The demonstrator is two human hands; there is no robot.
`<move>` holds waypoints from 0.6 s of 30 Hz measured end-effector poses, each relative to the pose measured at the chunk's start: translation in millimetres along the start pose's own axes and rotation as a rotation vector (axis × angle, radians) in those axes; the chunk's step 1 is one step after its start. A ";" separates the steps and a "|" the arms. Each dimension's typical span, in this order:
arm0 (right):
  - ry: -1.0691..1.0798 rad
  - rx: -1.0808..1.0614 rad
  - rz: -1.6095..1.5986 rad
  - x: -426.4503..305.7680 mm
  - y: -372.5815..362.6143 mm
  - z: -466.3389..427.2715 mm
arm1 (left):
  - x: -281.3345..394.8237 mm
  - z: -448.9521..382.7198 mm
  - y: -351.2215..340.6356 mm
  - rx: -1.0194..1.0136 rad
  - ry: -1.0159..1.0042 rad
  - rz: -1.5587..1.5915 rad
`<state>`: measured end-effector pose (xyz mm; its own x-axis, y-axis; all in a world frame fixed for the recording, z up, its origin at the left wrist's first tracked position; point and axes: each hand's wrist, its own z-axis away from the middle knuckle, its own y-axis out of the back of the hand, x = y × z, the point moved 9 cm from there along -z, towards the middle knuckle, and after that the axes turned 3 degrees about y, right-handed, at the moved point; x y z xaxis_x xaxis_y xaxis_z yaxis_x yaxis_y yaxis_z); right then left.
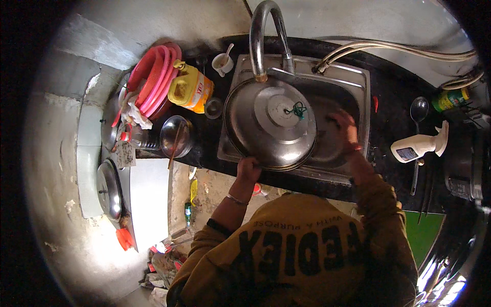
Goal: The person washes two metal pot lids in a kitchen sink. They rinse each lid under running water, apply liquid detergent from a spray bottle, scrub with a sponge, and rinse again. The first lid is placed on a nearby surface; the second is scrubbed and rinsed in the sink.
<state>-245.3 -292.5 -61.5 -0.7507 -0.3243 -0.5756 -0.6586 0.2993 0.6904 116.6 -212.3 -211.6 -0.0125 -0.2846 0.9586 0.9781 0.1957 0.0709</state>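
Note:
A large round metal lid (264, 142), with a green cord tied at its middle, lies over the left side of the steel sink (347, 174). My left hand (248, 169) is closed on the lid's near edge. Over the basin to the right of the lid, my right hand (346, 124) is slightly blurred, with fingers apart and nothing visible in it. The curved faucet (264, 23) has its spout end just above the lid's far edge. What lies beneath the lid is hidden.
Left of the sink stand pink plastic baskets (155, 82), a yellow oil jug (191, 88), a white cup (222, 63) and a metal bowl (176, 136). On the right lie a white spray bottle (416, 147) and a ladle (419, 109). Hoses (383, 48) enter behind the sink.

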 end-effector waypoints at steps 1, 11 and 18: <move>0.019 0.049 -0.027 -20.8 -8.7 -2.9 | -11.5 -2.6 -2.6 -0.023 0.064 0.065; 0.338 -0.248 -0.224 -153.7 -116.1 21.7 | 20.4 30.0 -52.6 0.143 0.626 0.688; -0.232 -0.254 -0.228 15.3 -137.5 32.2 | 77.5 33.3 -74.2 -0.132 0.221 -0.148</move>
<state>-167.9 -309.8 -179.3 -0.5981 -0.1374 -0.7895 -0.7973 0.0024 0.6036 36.1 -217.6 -133.4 -0.1255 -0.5013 0.8561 0.9878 0.0173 0.1549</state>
